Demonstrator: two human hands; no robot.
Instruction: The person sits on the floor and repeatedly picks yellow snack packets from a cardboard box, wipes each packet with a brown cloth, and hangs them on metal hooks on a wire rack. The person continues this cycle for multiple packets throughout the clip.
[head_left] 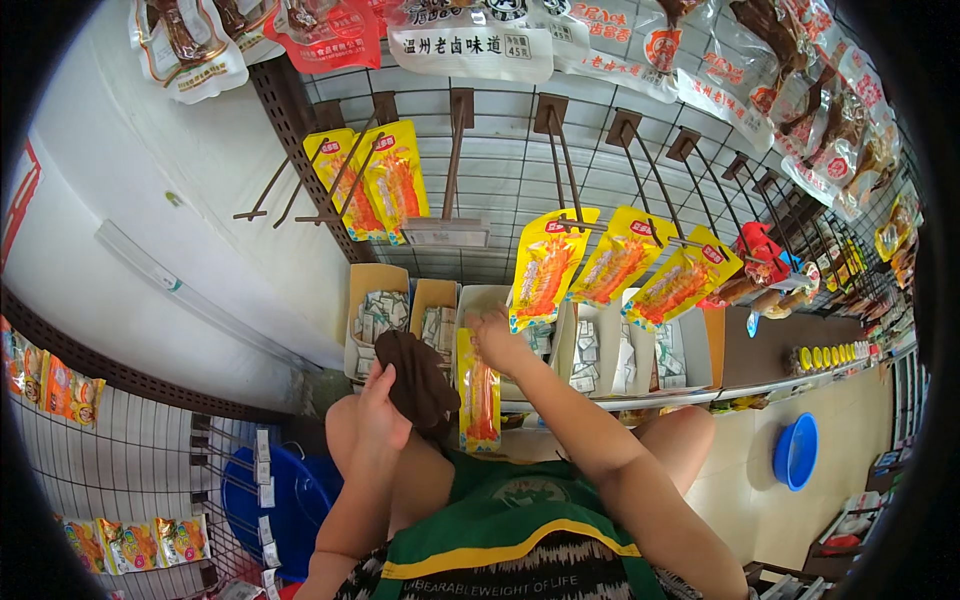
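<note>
My left hand (384,408) is closed around a dark brown cloth (418,385), which bunches up above my lap. My right hand (496,342) grips the top of a yellow snack packet (479,395) with an orange picture on it, and the packet hangs down in front of the shelf boxes. Directly above my right forearm, a matching yellow packet (552,268) dangles from a hook of the wire rack. Two more yellow packets (622,257) (684,279) hang to its right. On hooks at the upper left hangs another pair of yellow packets (397,178).
White cardboard boxes (378,280) of small wrapped pieces line the shelf below the hooks. Bare metal hooks (459,150) stick out toward me. Larger clear packs (470,45) hang overhead. A blue tub (285,490) sits at lower left, a blue basin (796,452) on the floor at right.
</note>
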